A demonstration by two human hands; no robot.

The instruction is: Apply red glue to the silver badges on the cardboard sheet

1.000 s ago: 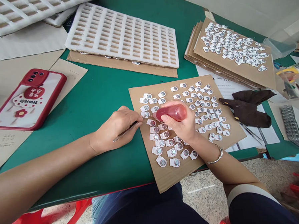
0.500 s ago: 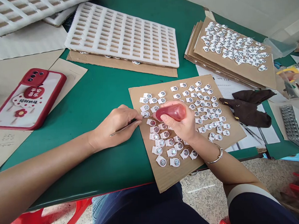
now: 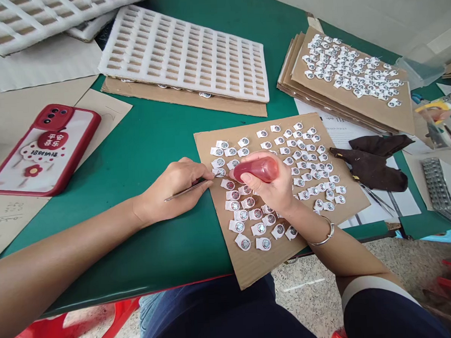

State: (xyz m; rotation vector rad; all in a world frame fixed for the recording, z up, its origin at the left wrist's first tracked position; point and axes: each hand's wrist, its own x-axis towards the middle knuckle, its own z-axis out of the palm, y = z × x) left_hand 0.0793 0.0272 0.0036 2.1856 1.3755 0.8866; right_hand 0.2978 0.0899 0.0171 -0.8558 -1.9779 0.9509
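Note:
My left hand (image 3: 183, 186) is closed on a thin pair of metal tweezers (image 3: 185, 191). Their tips meet a small white tab with a round metallic centre (image 3: 218, 173) near the left edge of a cardboard sheet (image 3: 253, 268). In my right hand (image 3: 277, 191) is a red translucent squeeze bottle (image 3: 258, 170), held tilted with its narrow end toward that same tab. My fingers partly hide the bottle and some tabs beneath it. Several similar white tabs (image 3: 263, 243) lie in loose rows across the cardboard. Those on the near left look reddish.
A white foam grid tray (image 3: 183, 52) lies on cardboard behind. Stacked cardboard sheets bearing more tabs (image 3: 351, 69) stand at the back right. Dark brown cloth pieces (image 3: 380, 168) and tweezers (image 3: 378, 201) are on the right. A red-cased phone (image 3: 45, 150) rests at the left.
Both hands stay almost where they were, still holding the tweezers and the bottle. The bottle has shifted very slightly to the left.

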